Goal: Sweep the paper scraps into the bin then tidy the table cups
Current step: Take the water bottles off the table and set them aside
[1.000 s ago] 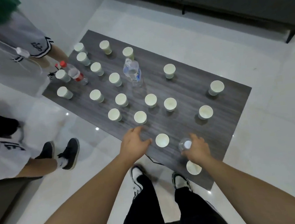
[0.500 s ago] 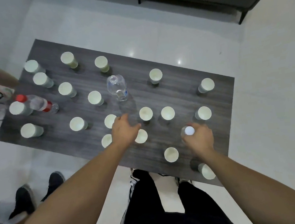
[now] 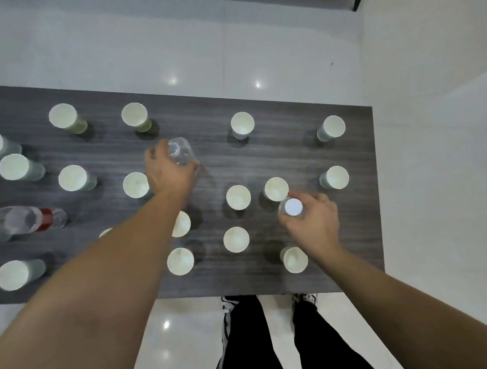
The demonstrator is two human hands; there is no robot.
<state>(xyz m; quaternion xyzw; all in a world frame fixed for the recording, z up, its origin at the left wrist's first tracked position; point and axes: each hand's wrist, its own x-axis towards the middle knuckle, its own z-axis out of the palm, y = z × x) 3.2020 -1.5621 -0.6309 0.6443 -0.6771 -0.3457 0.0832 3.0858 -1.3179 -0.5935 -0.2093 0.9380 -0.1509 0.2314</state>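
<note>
Standing over: a low dark wood-grain table (image 3: 278,156), which serves as the landmark for every place below.
Cups: white paper cups (image 3: 238,197), all upright with open mouths up, scattered over most of the tabletop; the insides look pale cream, and the outer walls show a faint green-grey tint where visible.
Cup spread: thicker toward the table's left half, looser toward its right end; none stacked.
Left hand: left hand (image 3: 168,174) reaches to the table's middle, fingers curled round an uncapped clear bottle (image 3: 179,153) that stands upright there.
Right hand: right hand (image 3: 313,222) is over the table's right-front part, fingers wrapped round a clear bottle with a white cap (image 3: 293,207), just beside two cups.
Near right wrist: one cup (image 3: 294,259) by the table's front edge.
Table's left end: a red-capped bottle (image 3: 12,221) lying on its side among cups.
Below table's front edge: the person's dark trousers and shoes on a glossy white floor (image 3: 446,161).
</note>
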